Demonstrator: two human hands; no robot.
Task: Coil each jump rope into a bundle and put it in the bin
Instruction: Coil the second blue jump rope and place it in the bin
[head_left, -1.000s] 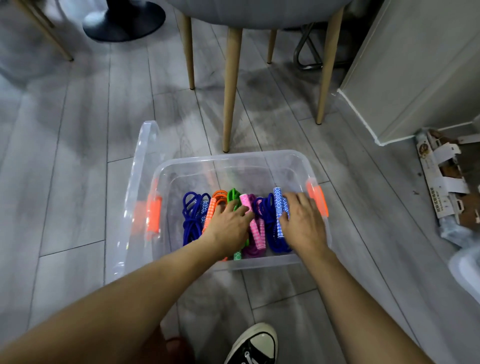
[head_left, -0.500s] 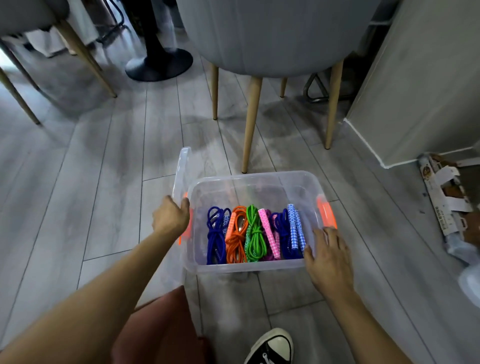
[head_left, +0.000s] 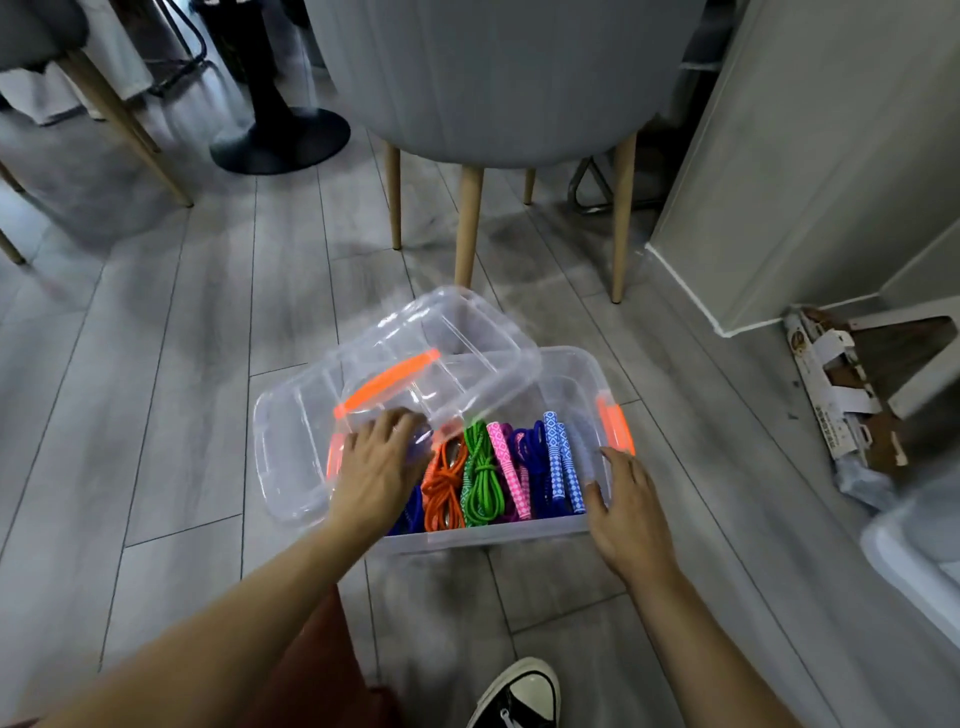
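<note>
Clear plastic forms the bin (head_left: 509, 532), which stands on the grey plank floor (head_left: 156, 364) with its long axis running left to right in front of the person.

Head view:
- Contents: coiled jump ropes lie side by side in the bin, each bundle with its long axis pointing from the near wall to the far wall. From left to right: blue rope (head_left: 410, 514), partly hidden by the left arm; orange rope (head_left: 441, 488); green rope (head_left: 480, 478); pink handles (head_left: 511, 473); dark blue rope (head_left: 530, 452); blue-and-white handles (head_left: 561, 462). The handles carry a diamond pattern, and no writing can be read on them.
- Lid (head_left: 467, 338): clear, tilted, above the left part of the bin. Its long axis runs diagonally from near left to far right, and its near-left end overhangs the bin's left wall. An orange lid handle (head_left: 387, 382) follows the same diagonal.
- Latch (head_left: 615, 423): orange, on the bin's right end wall.
- Left grip (head_left: 374, 467): fingers clamped on the lid's near edge, just below the lid handle.
- Right grip (head_left: 631, 514): fingers apart and straight, touching the bin's near right corner.
- Surroundings: a grey chair (head_left: 493, 78) with pale wooden legs stands beyond the bin. A black-and-white shoe (head_left: 519, 696) shows at the bottom edge. Cardboard packaging (head_left: 831, 410) lies on the floor at right; its print is too small to read.
</note>
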